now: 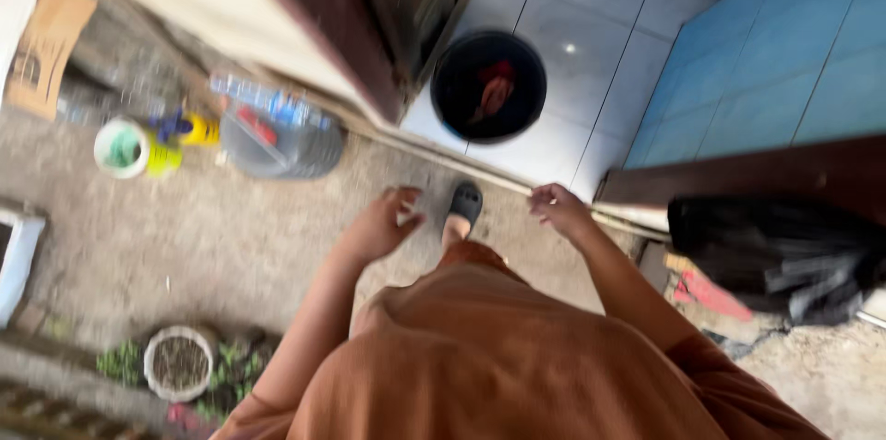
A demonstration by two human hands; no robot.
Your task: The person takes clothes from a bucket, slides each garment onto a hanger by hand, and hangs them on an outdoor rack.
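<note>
My left hand [380,223] hangs in front of me over the rough concrete ground [221,237], fingers loosely curled, holding nothing. My right hand [556,209] is out to the right, near the doorway threshold [480,172], fingers apart and empty. Between the hands, my foot in a dark sandal [464,204] steps toward the threshold. A black bucket [489,84] with something red inside stands on the white tiled floor just past the doorway. My brown garment [498,357] fills the lower frame.
A dark door frame [323,24] rises left of the bucket. A grey bottle [281,140], a green-rimmed cup [125,149] and a yellow container [198,129] lie at left. A black bag [775,251] sits right, a plant pot [180,363] lower left, blue tiles [784,52] upper right.
</note>
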